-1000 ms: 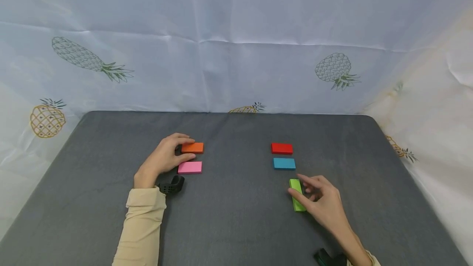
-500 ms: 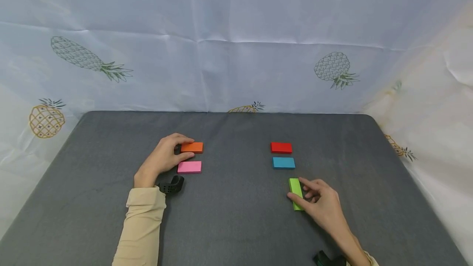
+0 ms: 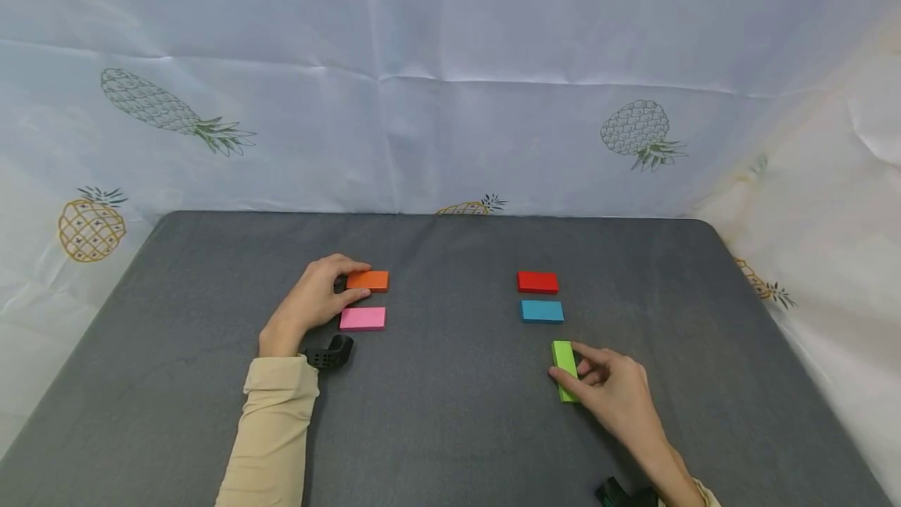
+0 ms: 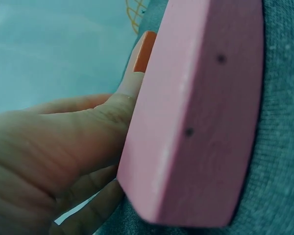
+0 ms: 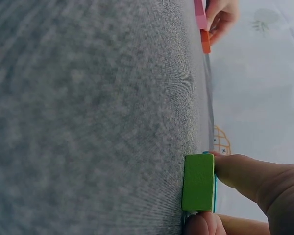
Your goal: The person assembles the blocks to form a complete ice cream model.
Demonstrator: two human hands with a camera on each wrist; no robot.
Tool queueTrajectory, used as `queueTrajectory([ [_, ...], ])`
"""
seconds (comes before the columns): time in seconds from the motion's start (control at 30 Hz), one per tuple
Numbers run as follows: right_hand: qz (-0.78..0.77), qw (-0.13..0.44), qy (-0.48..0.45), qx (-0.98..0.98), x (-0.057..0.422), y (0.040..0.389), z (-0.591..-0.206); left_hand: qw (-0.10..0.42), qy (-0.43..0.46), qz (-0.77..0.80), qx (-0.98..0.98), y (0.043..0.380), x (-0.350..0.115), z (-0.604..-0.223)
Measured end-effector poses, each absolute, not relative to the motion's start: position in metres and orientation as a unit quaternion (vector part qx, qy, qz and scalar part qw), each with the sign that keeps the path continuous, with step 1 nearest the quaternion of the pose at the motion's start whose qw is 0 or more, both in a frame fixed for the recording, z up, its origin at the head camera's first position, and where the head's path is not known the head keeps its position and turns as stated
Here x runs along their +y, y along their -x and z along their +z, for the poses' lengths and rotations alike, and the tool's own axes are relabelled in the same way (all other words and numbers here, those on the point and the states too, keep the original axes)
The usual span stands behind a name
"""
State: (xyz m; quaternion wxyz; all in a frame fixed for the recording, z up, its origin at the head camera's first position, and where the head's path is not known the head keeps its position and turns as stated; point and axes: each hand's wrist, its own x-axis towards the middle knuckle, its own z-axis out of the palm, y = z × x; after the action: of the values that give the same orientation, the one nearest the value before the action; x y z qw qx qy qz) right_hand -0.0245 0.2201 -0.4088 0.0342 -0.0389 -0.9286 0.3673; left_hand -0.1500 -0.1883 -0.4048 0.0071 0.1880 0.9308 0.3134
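Note:
My left hand [image 3: 310, 300] pinches an orange block [image 3: 368, 281], index finger at its far edge and thumb at its near edge. In the left wrist view the orange block [image 4: 145, 51] is mostly covered by a large pink block [image 4: 186, 122]. That pink block [image 3: 362, 319] lies just nearer on the table, apart from the thumb. With thumb and fingers on opposite sides, my right hand [image 3: 615, 390] pinches a green block [image 3: 565, 372], which lies lengthwise towards me. Its end face [image 5: 198, 182] shows in the right wrist view.
A blue block [image 3: 542, 311] and a red block [image 3: 538, 282] lie beyond the green one, one behind the other. The dark grey table [image 3: 450, 413] meets a pineapple-print cloth [image 3: 422, 131] at its back edge. A black wrist device [image 3: 331, 353] sits by the left cuff.
My right index finger and thumb have closed onto the green block. The left thumb has drawn slightly in against the orange block. The blocks have stayed in place.

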Motion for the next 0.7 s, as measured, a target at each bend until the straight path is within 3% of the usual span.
queueTrajectory([
  [0.7,0.352,0.028,0.05,-0.934,0.214,0.027,-0.406,0.001,-0.175,0.301,0.937,0.15,-0.17,-0.397],
])
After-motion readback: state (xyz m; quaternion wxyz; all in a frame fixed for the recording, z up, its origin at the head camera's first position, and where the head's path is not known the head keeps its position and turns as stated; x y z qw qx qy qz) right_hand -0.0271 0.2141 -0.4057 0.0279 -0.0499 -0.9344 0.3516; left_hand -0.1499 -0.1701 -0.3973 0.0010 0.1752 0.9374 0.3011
